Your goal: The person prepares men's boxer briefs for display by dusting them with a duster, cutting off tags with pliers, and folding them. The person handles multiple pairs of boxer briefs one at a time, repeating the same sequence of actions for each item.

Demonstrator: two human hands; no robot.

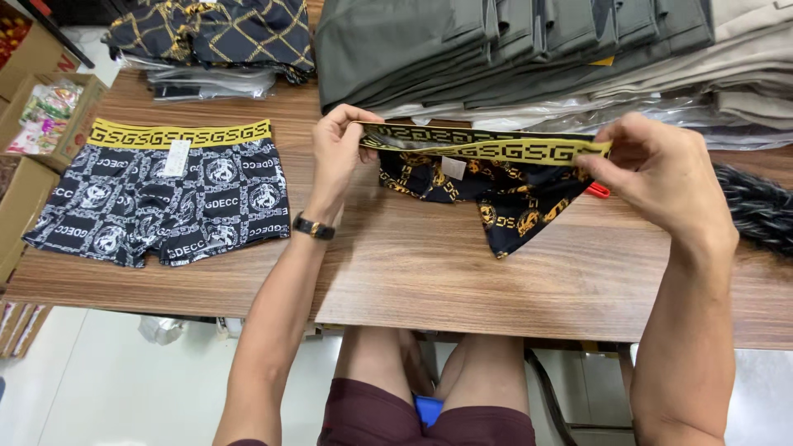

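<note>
Here, black-gold briefs [496, 194], yellow waistband stretched taut, pinched closed between left hand [337, 153] and right hand [657, 177] fingers.

1. The left arm is reaching up and forward from the lower left, its forearm bare and a dark watch [314, 227] sitting on the wrist.
2. The left hand [337, 153] is raised above the wrist, its fingers curling over to the right and pinching against the thumb.
3. The right arm is coming up from the lower right edge, its forearm bare and nearly upright in the view.
4. The right hand [661, 177] is bending left at the wrist, back of the hand up, with thumb and fingertips pinching together at its left end.
5. The two hands are holding level with each other, well apart.
6. Both bare thighs are showing below, between the arms.
</note>
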